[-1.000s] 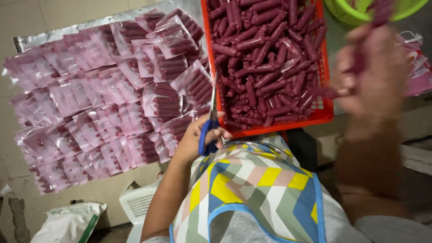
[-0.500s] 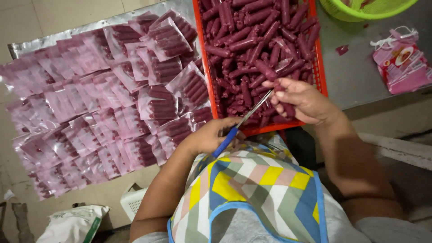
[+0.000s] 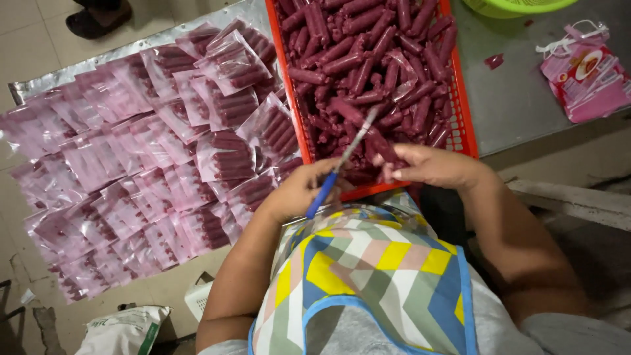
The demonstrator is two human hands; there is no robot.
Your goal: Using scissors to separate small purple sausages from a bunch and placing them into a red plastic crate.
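Left hand [image 3: 299, 190] grips scissors [image 3: 342, 161]; right hand [image 3: 430, 164] holds a sausage [image 3: 381, 144] at the crate's [image 3: 463, 128] 6 o'clock, mid-snip; blades must close squarely.

Single head camera sitting on person's head, looking steeply down past patterned apron [image 3: 368, 276] toward red crate [image 3: 289, 85]. Crate lying at top centre, cropped by upper edge, fairly near lens. Left of crate: foil sheet [image 3: 39, 82] carrying pink bags. Right of crate: grey tabletop [image 3: 519, 98]. Below crate: wearer's own arms and chest filling lower frame, very close. No second view sharing scene.
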